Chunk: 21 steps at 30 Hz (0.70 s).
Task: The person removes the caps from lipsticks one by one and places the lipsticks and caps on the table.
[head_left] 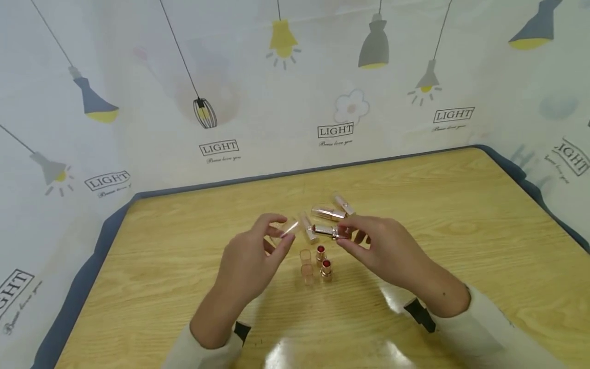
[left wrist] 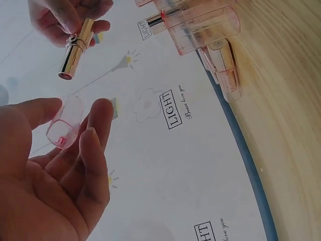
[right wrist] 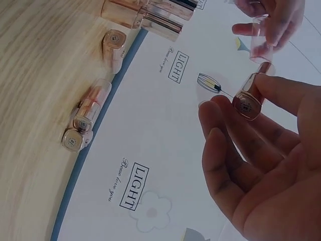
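Head view: over the wooden bench (head_left: 442, 205) the left hand (head_left: 251, 256) pinches a clear cap (head_left: 289, 227) between thumb and fingers, and the right hand (head_left: 384, 251) grips a gold lipstick (head_left: 328, 230), held level just right of that cap. Using that lipstick as the marker: just below it stand two open lipsticks (head_left: 323, 262) with red tips, and two clear caps (head_left: 306, 266) stand upright just left of those. Above and beside it lie three capped lipsticks (head_left: 328, 211), close together.

Left wrist view: the left hand (left wrist: 55, 181) has the cap (left wrist: 65, 122) nipped between thumb and forefinger, open mouth toward the camera, a red smear inside. The lipstick (left wrist: 76, 49) hangs just above it in the right hand (left wrist: 62, 17), apart from the cap.

Right wrist view: the right hand (right wrist: 256, 165) holds the lipstick (right wrist: 250, 96) by fingertips and thumb, base toward the camera. Beyond it the left hand (right wrist: 268, 20) shows, with the cap (right wrist: 261, 42) a blur.
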{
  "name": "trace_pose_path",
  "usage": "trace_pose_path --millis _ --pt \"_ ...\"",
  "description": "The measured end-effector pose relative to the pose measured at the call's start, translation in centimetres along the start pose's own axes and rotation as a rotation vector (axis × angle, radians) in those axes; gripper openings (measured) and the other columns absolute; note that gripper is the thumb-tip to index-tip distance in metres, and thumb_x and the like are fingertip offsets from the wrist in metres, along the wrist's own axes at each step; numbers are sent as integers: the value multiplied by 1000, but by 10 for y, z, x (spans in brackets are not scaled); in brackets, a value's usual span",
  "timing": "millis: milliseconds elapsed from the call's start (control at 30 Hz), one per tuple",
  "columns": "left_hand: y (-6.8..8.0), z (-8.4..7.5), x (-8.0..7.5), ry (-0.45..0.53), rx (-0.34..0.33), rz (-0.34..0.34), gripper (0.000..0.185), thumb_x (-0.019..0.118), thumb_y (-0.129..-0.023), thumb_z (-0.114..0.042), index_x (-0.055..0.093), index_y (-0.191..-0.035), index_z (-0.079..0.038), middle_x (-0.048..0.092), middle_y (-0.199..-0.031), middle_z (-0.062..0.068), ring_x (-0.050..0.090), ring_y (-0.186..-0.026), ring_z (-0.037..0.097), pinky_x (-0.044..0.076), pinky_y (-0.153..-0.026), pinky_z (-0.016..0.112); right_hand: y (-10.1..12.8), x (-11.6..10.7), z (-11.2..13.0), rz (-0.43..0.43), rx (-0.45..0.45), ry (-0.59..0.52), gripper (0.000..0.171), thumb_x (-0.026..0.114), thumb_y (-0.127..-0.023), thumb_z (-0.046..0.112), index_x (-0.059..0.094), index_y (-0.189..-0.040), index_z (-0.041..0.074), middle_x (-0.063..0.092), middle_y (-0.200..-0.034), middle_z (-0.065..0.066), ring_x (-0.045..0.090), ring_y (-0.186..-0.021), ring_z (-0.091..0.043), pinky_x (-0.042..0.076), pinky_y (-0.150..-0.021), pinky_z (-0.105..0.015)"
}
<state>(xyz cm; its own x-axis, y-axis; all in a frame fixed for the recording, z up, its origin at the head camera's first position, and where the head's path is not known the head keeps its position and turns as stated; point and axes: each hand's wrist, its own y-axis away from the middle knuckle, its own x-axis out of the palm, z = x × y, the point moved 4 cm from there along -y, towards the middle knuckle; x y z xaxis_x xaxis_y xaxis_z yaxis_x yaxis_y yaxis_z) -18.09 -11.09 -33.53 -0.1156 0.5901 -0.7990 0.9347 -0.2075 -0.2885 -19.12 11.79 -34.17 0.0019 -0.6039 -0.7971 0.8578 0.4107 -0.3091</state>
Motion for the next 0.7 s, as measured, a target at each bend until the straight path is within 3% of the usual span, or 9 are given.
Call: trace_pose_path --millis 233,467,600,700 --pt "-3 4 0 106 -20 31 31 58 -102 -36 58 -129 -20 76 -100 -4 70 -76 7 54 -62 25 -3 3 -3 44 33 -6 10 71 -94 21 70 -102 17 73 -88 9 66 -77 -8 52 -65 -24" --pt "-9 12 10 267 -129 140 29 56 -102 -32 52 -127 -17 75 -107 -5 70 -87 10 58 -76 32 -5 6 -17 95 86 -115 15 68 -95 20 65 -109 14 74 -92 6 68 -80 -8 55 -68 -25" --pt "-12 20 15 254 -117 122 26 60 -100 -29 56 -123 -16 70 -111 -3 65 -96 13 55 -85 37 -6 11 -25 116 104 -159 15 67 -96 18 63 -110 12 75 -97 1 70 -85 -11 55 -69 -25" --pt "-16 24 19 193 -94 101 25 65 -98 -28 62 -120 -17 62 -109 0 59 -98 18 51 -82 38 -6 13 -30 109 111 -181 15 66 -97 18 63 -110 11 76 -97 0 70 -87 -13 55 -70 -27"
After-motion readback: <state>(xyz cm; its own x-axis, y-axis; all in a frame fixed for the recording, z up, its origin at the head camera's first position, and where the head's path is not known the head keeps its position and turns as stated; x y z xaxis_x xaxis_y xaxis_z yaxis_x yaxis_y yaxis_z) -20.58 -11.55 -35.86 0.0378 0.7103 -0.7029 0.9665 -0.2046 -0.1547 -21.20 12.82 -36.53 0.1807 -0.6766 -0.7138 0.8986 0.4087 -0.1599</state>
